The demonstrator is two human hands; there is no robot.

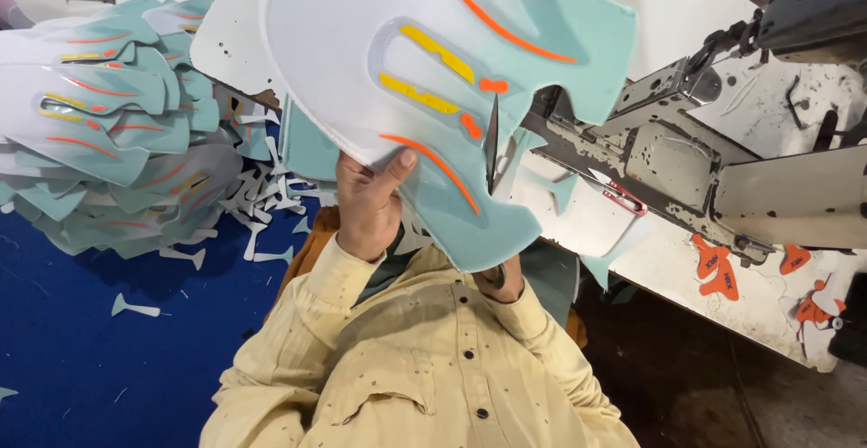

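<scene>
While the left hand (366, 204) pinches the shoe-upper panel (424, 78), scissors (492, 154) trim it
Right hand (501, 276), mostly hidden, grips scissors; best kept close along the teal edge

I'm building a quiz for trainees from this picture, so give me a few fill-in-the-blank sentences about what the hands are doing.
1. The left hand grips the white-and-teal panel with its ____ on top.
2. The right hand is mostly hidden ____ the panel.
3. The dark scissors cross the panel's ____ part.
4. The pile of similar panels rests on a ____ surface.

Missing words: thumb; behind; teal; blue
</scene>
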